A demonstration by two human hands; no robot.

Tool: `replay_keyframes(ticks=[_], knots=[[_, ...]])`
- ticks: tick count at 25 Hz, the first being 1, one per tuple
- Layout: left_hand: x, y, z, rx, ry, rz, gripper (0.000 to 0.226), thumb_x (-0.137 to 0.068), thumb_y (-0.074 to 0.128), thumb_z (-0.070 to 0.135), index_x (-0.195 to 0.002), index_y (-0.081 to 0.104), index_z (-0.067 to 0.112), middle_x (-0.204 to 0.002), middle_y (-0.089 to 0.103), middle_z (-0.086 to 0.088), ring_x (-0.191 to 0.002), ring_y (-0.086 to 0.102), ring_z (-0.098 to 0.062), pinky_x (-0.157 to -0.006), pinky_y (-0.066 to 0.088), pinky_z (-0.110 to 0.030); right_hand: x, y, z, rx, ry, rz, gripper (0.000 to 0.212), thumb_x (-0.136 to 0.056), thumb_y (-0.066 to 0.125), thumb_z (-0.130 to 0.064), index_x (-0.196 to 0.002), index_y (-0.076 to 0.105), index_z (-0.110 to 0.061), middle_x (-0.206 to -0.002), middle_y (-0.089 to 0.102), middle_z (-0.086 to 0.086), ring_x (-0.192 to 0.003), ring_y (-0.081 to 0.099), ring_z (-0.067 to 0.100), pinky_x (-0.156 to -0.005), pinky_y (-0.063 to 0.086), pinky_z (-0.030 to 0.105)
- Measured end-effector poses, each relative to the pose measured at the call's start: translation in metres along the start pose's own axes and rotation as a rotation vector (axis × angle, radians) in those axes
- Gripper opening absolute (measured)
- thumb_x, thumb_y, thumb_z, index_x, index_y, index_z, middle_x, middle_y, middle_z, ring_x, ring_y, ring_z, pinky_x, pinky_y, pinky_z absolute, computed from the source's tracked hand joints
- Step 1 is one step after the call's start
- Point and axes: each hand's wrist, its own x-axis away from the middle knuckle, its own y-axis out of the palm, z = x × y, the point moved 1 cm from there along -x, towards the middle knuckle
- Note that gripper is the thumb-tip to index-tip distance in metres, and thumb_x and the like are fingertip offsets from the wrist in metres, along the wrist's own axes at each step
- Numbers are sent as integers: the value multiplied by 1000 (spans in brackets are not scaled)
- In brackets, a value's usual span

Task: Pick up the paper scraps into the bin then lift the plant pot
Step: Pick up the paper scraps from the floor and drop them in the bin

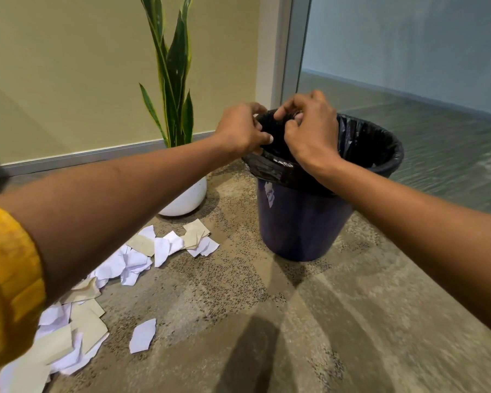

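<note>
A: Currently, going left to right, we log the paper scraps [102, 282] first: white and tan pieces strewn on the floor [267, 321] at lower left, reaching toward the white plant pot [187, 199] by the wall [54, 80]. None appear binned from here. The pot stands just beside the bin [298, 222], not touching it.

B: And our hands?

A: Our left hand [240, 129] and right hand [309, 131] are over the bin's near-left rim, fingers curled and pinching the black liner [374, 143]. We cannot tell whether any scrap is held inside them.

B: Failure modes?

A: Three, in our judgement. Pulling the liner hard could tip the bin or drag the liner off the rim, since both hands load one side. A slack liner could fold inward and catch scraps short. Our left forearm passes near the plant leaves [176, 66]; a wide sweep could brush them.

B: Clearance?

A: The wall and pot close off the left rear. A glass partition [408, 38] stands behind the bin. Open floor lies in front and to the right, so we approach the scraps from there.
</note>
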Motion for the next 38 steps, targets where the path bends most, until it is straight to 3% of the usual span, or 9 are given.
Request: replay_keyframes(ticks=[8, 11, 16, 19, 23, 28, 31, 34, 38], knots=[[36, -36, -38, -44, -38, -23, 37, -83, 64, 3, -119, 56, 6, -104, 62, -11, -78, 66, -19, -60, 58, -21, 42, 35, -28, -103, -265, -224, 13, -83, 58, -11, -89, 67, -17, -93, 45, -5, -83, 47, 9, -66, 32, 10], [75, -58, -82, -202, -121, -99, 33, -82, 66, 5, -115, 60, 6, -104, 63, -8, -74, 66, -20, -55, 55, -17, 71, 75, -42, -93, -350, -424, 12, -82, 62, -15, -90, 67, -21, -93, 49, -5, -85, 48, 10, -72, 42, 19], [139, -100, -174, -387, -371, -253, 33, -77, 73, 10, -110, 67, 9, -115, 63, -13, -91, 68, -27, -74, 58, -38, 142, 150, -38, -7, -219, -936, 20, -74, 66, -13, -93, 70, -19, -85, 63, 0, -81, 61, 18, -73, 50, 29], [183, -124, -226, -500, -525, -333, 41, -74, 76, 21, -113, 66, 12, -118, 65, -14, -99, 65, -27, -81, 49, -30, 191, 185, -35, 33, -167, -1183, 23, -76, 66, -13, -98, 66, -17, -87, 55, 0, -86, 55, 20, -65, 40, 26], [256, -142, -286, -608, -872, -344, 59, -67, 81, 36, -117, 60, 13, -124, 60, -11, -108, 55, -26, -79, 41, -27, 249, 209, -41, 130, -261, -1399, 53, -78, 72, -37, -122, 52, -17, -119, 47, 9, -111, 51, 29, -87, 45, 35], [298, -132, -304, -530, -1048, -273, 79, -54, 88, 36, -118, 51, 9, -115, 51, -9, -93, 49, -21, -69, 40, -27, 273, 213, -40, 138, -321, -1377, 67, -76, 75, -37, -133, 42, -23, -132, 42, 8, -120, 49, 31, -94, 45, 39], [286, -118, -299, -454, -985, -254, 63, -58, 87, 28, -110, 58, 7, -98, 55, -5, -79, 50, -20, -55, 37, -23, 270, 215, -34, 92, -222, -1362, 51, -75, 77, -30, -120, 54, -21, -122, 58, 8, -112, 55, 29, -83, 45, 34], [263, -103, -290, -351, -927, -242, 52, -62, 85, 23, -107, 59, 12, -99, 60, -6, -84, 53, -20, -59, 40, -22, 262, 213, -26, -1, -58, -1321, 28, -74, 78, -25, -99, 68, -17, -100, 69, 5, -93, 63, 24, -73, 46, 30], [235, -89, -268, -6, -917, -174, 44, -70, 80, 11, -109, 61, 11, -85, 59, -7, -68, 49, -17, -50, 42, -17, 236, 203, -23, -140, 83, -1253, 32, -76, 78, -24, -103, 70, -9, -95, 69, 6, -82, 57, 17, -63, 40, 24]])
